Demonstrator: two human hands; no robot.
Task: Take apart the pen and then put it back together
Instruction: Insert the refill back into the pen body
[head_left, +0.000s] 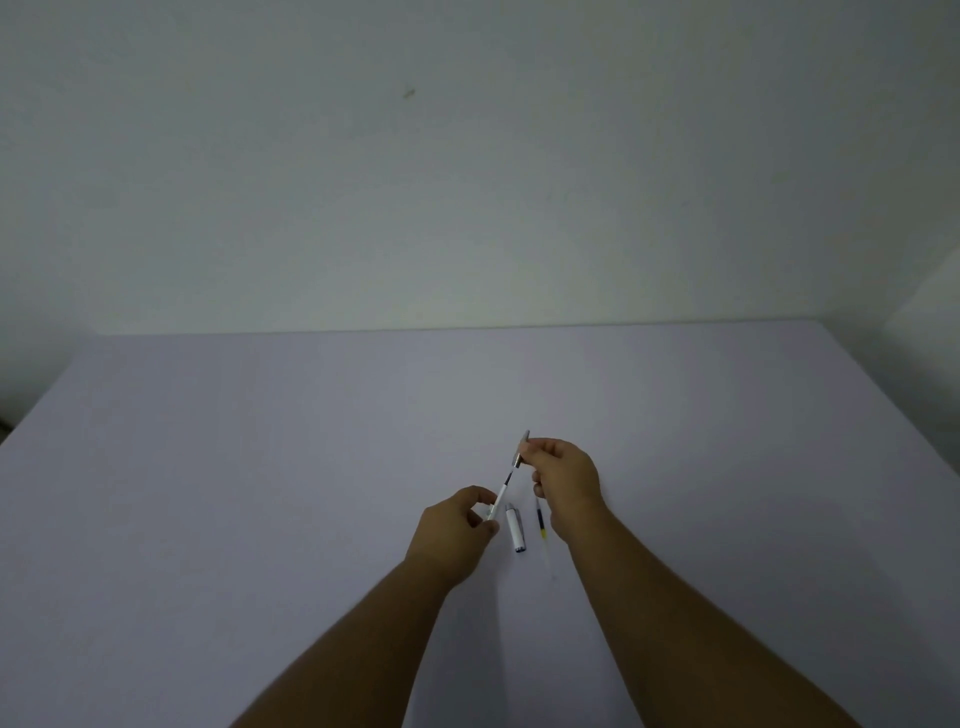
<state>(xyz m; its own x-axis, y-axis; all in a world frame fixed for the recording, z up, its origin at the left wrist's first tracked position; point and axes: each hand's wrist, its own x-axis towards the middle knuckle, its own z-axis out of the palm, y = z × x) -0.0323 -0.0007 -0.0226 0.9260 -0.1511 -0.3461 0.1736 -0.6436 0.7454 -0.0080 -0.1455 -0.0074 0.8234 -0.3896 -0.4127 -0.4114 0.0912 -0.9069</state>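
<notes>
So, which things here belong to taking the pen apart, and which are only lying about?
Belong to the job:
- pen barrel, held by left hand
- grey tip piece, held by right hand
- pen cap, on the table
- ink refill, on the table

Only lying about:
- nothing else shows on the table

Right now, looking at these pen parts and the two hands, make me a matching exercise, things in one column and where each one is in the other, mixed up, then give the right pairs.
Things:
1. white barrel
2. grey tip piece
3. pen cap
4. ink refill

Places:
A. lying on the table between the two hands
B. pinched in the right hand
C. lying on the table, partly under the right wrist
D. held at its lower end by the left hand

Pairs: 1-D, 2-B, 3-A, 4-C
</notes>
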